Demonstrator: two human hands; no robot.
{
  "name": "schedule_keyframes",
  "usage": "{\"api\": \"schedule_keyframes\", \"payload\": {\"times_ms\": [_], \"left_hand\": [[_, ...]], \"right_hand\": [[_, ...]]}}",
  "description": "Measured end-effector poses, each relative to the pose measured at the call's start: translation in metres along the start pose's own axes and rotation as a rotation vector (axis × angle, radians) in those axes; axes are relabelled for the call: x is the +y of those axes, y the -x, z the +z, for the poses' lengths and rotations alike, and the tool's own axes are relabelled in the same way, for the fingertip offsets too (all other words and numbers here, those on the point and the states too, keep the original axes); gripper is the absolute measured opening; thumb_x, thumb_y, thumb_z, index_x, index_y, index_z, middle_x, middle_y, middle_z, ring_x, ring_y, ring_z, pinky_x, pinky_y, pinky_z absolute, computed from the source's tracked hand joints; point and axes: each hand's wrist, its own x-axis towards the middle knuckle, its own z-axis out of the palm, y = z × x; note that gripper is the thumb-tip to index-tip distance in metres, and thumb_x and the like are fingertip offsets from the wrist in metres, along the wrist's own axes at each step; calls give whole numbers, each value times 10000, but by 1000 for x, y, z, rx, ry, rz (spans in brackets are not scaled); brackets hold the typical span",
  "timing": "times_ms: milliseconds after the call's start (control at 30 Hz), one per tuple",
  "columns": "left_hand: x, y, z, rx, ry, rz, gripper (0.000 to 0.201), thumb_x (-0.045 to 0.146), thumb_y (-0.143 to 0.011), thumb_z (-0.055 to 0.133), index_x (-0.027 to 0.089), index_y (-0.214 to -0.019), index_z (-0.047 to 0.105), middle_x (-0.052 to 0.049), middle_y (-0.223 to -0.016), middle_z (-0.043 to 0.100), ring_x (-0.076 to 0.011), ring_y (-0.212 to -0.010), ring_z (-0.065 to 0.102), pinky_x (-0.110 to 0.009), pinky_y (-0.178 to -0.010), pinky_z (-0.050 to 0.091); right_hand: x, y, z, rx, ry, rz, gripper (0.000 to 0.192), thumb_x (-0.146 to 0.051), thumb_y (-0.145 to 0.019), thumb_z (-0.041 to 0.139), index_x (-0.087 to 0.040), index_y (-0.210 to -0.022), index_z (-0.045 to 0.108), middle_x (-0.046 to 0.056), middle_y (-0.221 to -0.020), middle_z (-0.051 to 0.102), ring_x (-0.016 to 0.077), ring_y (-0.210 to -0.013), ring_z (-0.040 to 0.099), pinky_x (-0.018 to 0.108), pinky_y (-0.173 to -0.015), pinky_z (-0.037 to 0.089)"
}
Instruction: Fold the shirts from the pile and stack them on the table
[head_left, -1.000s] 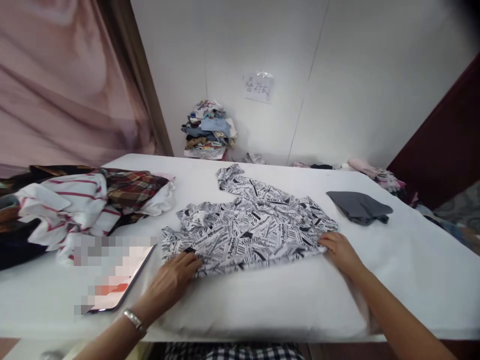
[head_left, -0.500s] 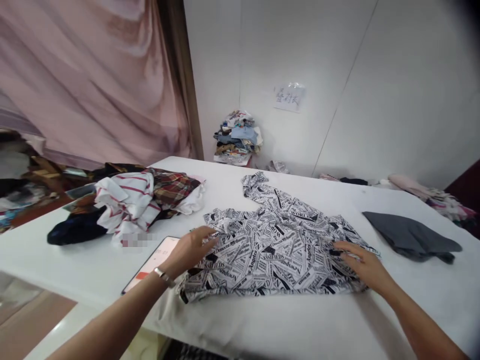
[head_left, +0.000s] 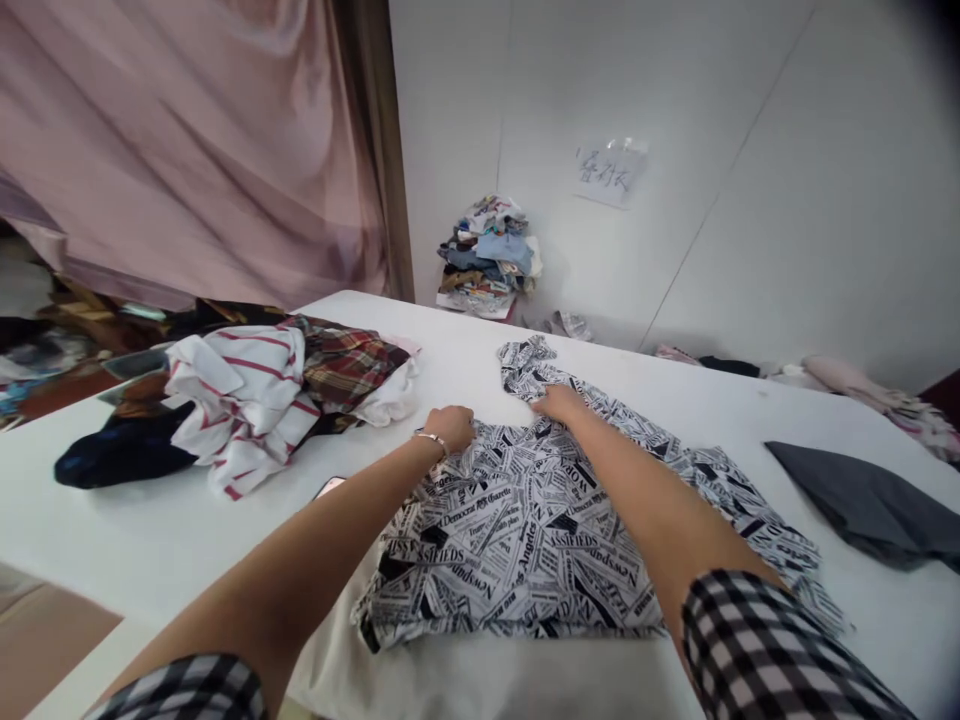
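A shirt (head_left: 517,540) with a black-and-white newspaper print lies spread on the white table (head_left: 457,375), one part of it reaching toward the far edge. At its far left edge, my left hand (head_left: 452,428) is closed, fingers curled on the cloth. My right hand (head_left: 561,403) reaches across the shirt and grips its far edge, near where the narrow far part begins. The fingertips of both hands are partly hidden. My right forearm covers some of the print.
A heap of clothes (head_left: 247,390), striped and plaid, lies on the left of the table. A folded grey garment (head_left: 862,500) is at the right. My left forearm mostly hides a phone (head_left: 330,486). Beyond the table stands a clothes pile (head_left: 491,255) by the wall.
Both hands have moved away from me to the shirt's far edge, the right one also to the left. They were open on the shirt and are now closed on it. The view has shifted slightly.
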Motion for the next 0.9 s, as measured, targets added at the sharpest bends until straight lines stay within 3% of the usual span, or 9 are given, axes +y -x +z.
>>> {"api": "schedule_keyframes", "payload": {"times_ms": [100,267,400,500,633,767,833,900], "left_hand": [[-21,-15,-13,32,62,-39,309,341,-820,540,169,-1000,723,-139,-1062,740,-252,-995,675,-307,-829,486],[-60,-32,-19,109,128,-157,299,290,-824,511,163,-970,739,-140,-1036,746,-261,-977,672,-302,-793,487],[-69,-38,-14,206,190,-200,333,284,-856,456,187,-1026,726,-109,-1071,743,-241,-994,664,-291,-804,486],[-71,-41,-16,249,224,-227,349,295,-866,439,181,-1042,717,-102,-1052,744,-233,-971,667,-287,-785,490],[-72,-37,-20,258,230,-236,305,230,-825,480,151,-985,728,-124,-1007,744,-249,-942,672,-304,-788,496],[-56,-25,-19,289,217,-123,369,260,-883,447,135,-1146,672,-137,-1178,688,-242,-1053,637,-319,-896,483],[-42,-21,-17,271,206,-14,373,296,-913,431,156,-1164,669,-114,-1213,674,-223,-1103,613,-306,-958,454],[-28,-21,-13,211,189,91,356,348,-918,457,190,-1131,694,-86,-1198,688,-214,-1131,599,-295,-990,433]], "right_hand": [[7,-21,9,54,-54,143,216,-269,-720,670,-159,-884,757,157,-1024,739,294,-1002,665,321,-815,471],[40,-24,10,239,-209,313,349,-299,-825,443,-129,-921,732,134,-905,741,250,-847,663,286,-678,460],[58,-20,11,270,-351,309,309,-378,-765,508,-152,-779,718,27,-633,670,186,-625,596,256,-578,429],[63,-23,7,286,-422,289,285,-403,-729,560,-153,-707,694,-8,-545,600,160,-565,541,247,-549,408],[70,-30,-5,396,-463,304,362,-390,-807,481,-115,-879,704,36,-704,669,172,-670,578,250,-607,438],[76,-29,-19,469,-446,336,379,-326,-813,518,-101,-1069,686,108,-936,718,235,-883,627,307,-787,478],[71,-23,-23,474,-386,243,406,-272,-788,568,-133,-1156,671,117,-1116,700,259,-1036,612,345,-917,457],[59,-16,-22,387,-285,32,419,-241,-810,561,-168,-1212,658,102,-1260,649,250,-1149,576,360,-1006,423]]}}
